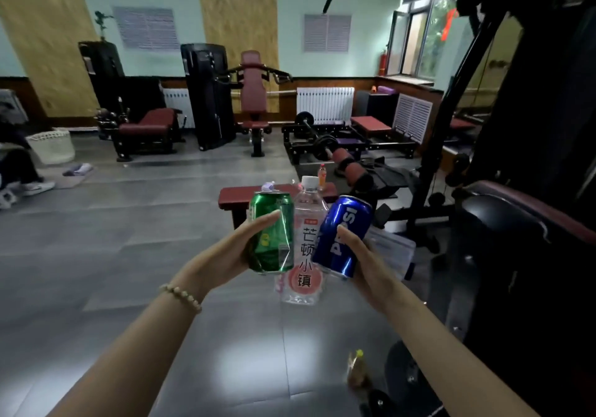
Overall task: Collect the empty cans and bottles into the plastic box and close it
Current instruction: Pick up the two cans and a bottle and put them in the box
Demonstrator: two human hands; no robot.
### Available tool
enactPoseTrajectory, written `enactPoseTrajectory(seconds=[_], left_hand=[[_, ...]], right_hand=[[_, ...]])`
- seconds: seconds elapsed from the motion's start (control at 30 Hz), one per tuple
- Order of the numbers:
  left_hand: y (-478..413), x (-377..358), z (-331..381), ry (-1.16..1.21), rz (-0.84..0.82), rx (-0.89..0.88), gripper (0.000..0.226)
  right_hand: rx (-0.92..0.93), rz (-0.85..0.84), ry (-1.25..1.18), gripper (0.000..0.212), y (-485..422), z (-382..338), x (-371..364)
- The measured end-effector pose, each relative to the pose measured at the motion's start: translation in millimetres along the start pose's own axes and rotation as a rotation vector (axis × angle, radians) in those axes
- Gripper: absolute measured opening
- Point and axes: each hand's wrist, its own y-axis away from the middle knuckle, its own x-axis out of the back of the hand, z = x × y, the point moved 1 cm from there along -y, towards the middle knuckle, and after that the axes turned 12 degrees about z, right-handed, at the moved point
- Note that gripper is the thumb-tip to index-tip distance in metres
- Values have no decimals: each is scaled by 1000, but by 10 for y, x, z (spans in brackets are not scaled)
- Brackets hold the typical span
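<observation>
Between both hands, pressed together: dented green metal can, clear plastic bottle, blue metal can; light, slippery, best gripped mid-body.

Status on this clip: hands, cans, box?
Left hand on green can. Right hand on blue can. Bottle pinched between. Box behind, path open.

Bare forearms, no sleeves; beaded bracelet on left wrist.
</observation>
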Motion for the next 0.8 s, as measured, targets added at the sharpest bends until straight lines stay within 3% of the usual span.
enactPoseTrajectory(seconds=[0.1,0.3,0.43,0.53,0.7,0.8], left_hand=[[-580,346,-47,-44,-26,80,93],[-2200,542,-64,-56,-185,131,87],[-3327,577,-6,-43,-247,190,84],[-4139,717,137,-24,-294,203,85],[-5614,847,296,-76,-393,223,72],[-6476,664,195,-117,-443,261,45]], right_hand=[[-53,134,-18,81,-480,261,-169],[-58,344,14,77,-1788,307,113],[-25,400,26,105,-2810,224,278],[-26,431,22,108,-3546,88,328],[-48,526,29,106,-4732,-26,539],[-34,635,26,103,-5273,11,824]])
